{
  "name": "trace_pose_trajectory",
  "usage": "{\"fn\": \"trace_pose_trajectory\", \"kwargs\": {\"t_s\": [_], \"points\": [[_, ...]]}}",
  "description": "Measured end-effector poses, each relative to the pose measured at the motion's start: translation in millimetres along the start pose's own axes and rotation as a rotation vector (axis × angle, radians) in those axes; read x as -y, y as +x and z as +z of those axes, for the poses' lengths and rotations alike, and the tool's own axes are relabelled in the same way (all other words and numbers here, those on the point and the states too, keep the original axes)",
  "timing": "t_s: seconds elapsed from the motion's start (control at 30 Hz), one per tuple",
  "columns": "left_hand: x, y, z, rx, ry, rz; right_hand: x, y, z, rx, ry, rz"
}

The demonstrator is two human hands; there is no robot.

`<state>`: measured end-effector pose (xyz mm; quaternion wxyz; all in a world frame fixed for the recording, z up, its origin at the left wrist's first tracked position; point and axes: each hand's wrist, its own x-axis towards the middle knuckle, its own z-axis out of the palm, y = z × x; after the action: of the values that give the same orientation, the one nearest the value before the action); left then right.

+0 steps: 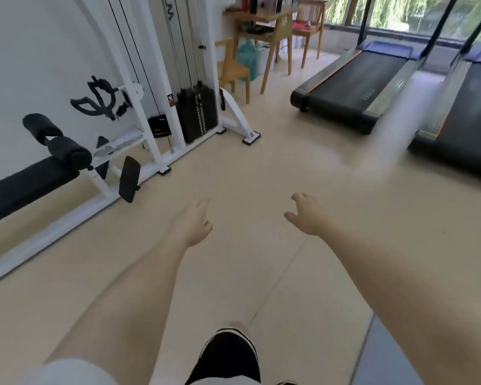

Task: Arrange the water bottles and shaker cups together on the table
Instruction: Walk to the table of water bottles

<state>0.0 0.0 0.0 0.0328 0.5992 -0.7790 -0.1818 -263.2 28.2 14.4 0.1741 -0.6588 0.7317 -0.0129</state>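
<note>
A wooden table [264,16] stands far off at the top of the view, against the wall. On it stand several bottles and cups: a red bottle [245,2], a dark one [252,4], others cut off by the frame edge. My left hand [196,225] and my right hand [306,213] reach out over the beige floor, both empty with fingers spread. Both hands are far from the table.
A white cable machine [156,79] with a black weight stack [197,115] and a black bench [25,184] line the left wall. Two treadmills [353,84] lie at the right. Wooden chairs [231,68] flank the table. Beige floor runs between them. My black shoe [228,354] is below.
</note>
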Motion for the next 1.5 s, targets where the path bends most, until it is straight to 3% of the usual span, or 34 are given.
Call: {"fn": "trace_pose_trajectory", "kwargs": {"t_s": [0.2, 0.5, 0.77, 1.03, 1.27, 1.5], "points": [[35, 67, 30, 0.063, -0.033, -0.175, 12, 79, 16, 0.13, 0.056, -0.046], [47, 307, -17, 0.056, -0.093, -0.165, 10, 313, -43, 0.191, 0.057, -0.034], [-50, 560, -92, -0.047, -0.466, -0.106, -62, 502, -144, 0.061, 0.174, 0.08], [-148, 807, -97, 0.032, -0.33, 0.136, -187, 708, -205, 0.046, 0.163, 0.145], [-202, 1002, -150, 0.008, -0.281, 0.134, -251, 904, -319, 0.043, 0.12, 0.113], [-179, 1164, -175, -0.058, -0.281, 0.045, -255, 1090, -353, 0.098, 0.088, 0.019]]}}
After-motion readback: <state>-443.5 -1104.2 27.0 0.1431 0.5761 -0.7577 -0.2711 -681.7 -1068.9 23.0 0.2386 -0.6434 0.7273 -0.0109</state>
